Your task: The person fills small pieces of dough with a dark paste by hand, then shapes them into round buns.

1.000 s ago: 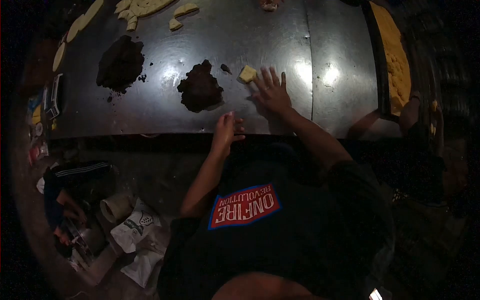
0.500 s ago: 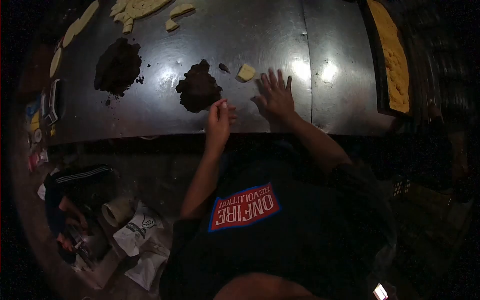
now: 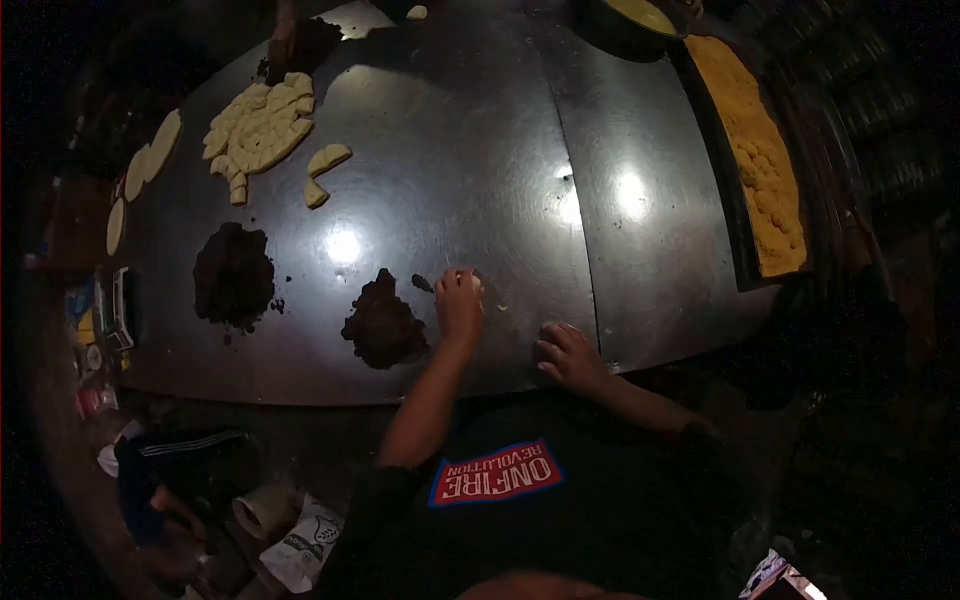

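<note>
My left hand (image 3: 460, 308) is closed over a pale dough piece (image 3: 478, 287), whose edge shows beside the fingers. Left of it lies a dark, crumbly mound (image 3: 384, 325) with a small dark lump (image 3: 421, 283) apart from it. My right hand (image 3: 571, 357) is near the table's front edge, palm down with curled fingers; whatever may be under them is hidden. Between the hands is a tiny pale scrap (image 3: 503, 307). Farther left sits a second dark mound (image 3: 233, 275) with crumbs around it.
Cut dough pieces (image 3: 258, 128) form a round cluster on the metal table (image 3: 450, 150); several pale discs (image 3: 154, 152) line its left edge. A long tray (image 3: 752, 170) of orange-yellow crumbs is right. A bowl (image 3: 630, 35) stands far right. Another person (image 3: 165, 500) is lower left.
The view has shifted, showing more of the table's far side. My left hand has moved from the dark mound onto the dough piece. My right hand has drawn back and its fingers have curled.
</note>
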Demonstrator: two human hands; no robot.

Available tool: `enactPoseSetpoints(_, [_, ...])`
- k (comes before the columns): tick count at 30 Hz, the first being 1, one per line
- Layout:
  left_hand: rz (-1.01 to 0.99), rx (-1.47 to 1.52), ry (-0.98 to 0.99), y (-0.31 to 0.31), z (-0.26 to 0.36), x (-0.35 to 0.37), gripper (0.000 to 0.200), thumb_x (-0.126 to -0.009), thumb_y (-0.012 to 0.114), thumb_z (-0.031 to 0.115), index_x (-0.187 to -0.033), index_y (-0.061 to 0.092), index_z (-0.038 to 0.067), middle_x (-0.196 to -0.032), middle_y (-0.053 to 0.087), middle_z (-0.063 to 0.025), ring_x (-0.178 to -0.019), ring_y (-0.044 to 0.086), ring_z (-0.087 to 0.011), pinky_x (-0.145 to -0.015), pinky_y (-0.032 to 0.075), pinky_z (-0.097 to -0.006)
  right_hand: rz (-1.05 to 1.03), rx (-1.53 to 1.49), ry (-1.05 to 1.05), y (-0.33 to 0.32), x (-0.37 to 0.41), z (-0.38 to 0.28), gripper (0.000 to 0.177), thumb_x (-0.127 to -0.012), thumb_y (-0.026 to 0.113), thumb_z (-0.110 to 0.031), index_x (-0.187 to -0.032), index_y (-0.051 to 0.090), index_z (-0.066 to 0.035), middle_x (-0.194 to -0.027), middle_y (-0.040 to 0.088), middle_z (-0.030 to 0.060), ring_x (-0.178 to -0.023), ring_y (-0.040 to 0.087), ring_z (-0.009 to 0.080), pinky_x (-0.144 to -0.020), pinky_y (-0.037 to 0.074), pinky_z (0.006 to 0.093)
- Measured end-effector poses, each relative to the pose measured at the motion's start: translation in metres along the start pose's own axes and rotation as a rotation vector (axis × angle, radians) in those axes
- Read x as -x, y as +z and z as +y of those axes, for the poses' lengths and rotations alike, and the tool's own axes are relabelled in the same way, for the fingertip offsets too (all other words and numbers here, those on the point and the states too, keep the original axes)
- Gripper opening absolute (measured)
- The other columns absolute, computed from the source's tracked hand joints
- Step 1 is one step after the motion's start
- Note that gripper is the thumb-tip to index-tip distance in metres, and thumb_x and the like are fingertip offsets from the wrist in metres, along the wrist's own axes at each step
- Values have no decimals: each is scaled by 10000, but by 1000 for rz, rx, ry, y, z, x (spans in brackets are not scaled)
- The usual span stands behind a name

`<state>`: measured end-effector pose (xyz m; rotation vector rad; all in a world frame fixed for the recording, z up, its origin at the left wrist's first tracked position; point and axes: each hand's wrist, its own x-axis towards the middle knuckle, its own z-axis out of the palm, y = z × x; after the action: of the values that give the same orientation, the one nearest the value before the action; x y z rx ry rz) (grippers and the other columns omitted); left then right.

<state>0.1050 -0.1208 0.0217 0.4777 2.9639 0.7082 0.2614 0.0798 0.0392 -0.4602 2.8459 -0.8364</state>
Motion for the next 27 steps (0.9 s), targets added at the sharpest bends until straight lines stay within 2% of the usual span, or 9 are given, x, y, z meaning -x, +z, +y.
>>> enactPoseSetpoints(5, [-76,163,-102,-11,-13,1,397,-774,697,197,-1124,570,59,-1071,531,-178,-963,535,-363,-821,441,-437,-120,72,-23,-35,20,7,421,-798,656,-237,-1138,543,-16,-1192,497,191,-1129,474,345,-926,410,451])
enactPoseSetpoints(7, [-173,211,-121,-11,-21,-2,386,-775,697,211,-1109,578,59,-1036,547,-177,-948,544,-362,-815,444,-441,-436,-90,149,-46,20,14,347,-810,651,-253,-1052,563,-20,-1060,565,168,-1010,548,308,-861,448,411])
enactPoseSetpoints(8, [-272,255,-143,-12,-24,-3,377,-775,698,224,-1094,585,59,-1001,562,-177,-933,553,-362,-809,447,-444,-430,-88,151,-56,13,20,347,-810,651,-253,-1052,563,-20,-1060,565,168,-1010,548,308,-861,448,411])
enactPoseSetpoints(10, [-332,313,-166,-26,-18,2,361,-790,692,242,-1074,593,42,-977,600,-155,-914,590,-309,-798,466,-395,-707,-491,238,-85,-15,40,316,-822,641,-270,-985,552,-14,-939,597,151,-888,590,271,-797,468,382])
enactPoseSetpoints(13, [-446,744,-330,-69,6,9,339,-825,681,225,-1068,580,12,-986,631,-93,-917,606,-155,-780,483,-284,-84,-832,476,-96,-51,71,205,-834,625,-124,-988,536,-23,-911,600,92,-791,591,167,-726,480,304])
enactPoseSetpoints(15, [-428,902,-332,-83,10,18,337,-832,674,212,-1084,570,13,-985,624,-84,-913,600,-150,-779,483,-284,697,-1103,504,-118,-90,61,252,-839,606,-56,-1073,518,-24,-982,590,61,-875,578,133,-743,480,277])
enactPoseSetpoints(18, [-361,1071,-266,-110,20,24,342,-847,657,181,-1121,542,12,-1003,601,-71,-914,581,-138,-782,474,-275,724,-816,470,-146,-118,2,329,-846,596,-41,-1155,485,-19,-1085,564,64,-936,558,138,-762,491,292])
enactPoseSetpoints(22, [-111,1122,-7,-138,35,39,355,-895,605,220,-1152,498,0,-1053,547,-74,-933,542,-130,-820,446,-272,100,-1189,60,-111,-115,-82,325,-846,613,-45,-1152,504,-22,-1147,532,87,-942,550,154,-800,482,314])
enactPoseSetpoints(27, [329,1326,0,-158,47,64,472,-928,504,411,-1148,484,-7,-1026,520,-74,-934,531,-155,-856,427,-300,132,-1078,-98,-106,-116,-133,230,-848,630,-81,-1053,548,-14,-1096,540,109,-920,560,168,-776,477,315])
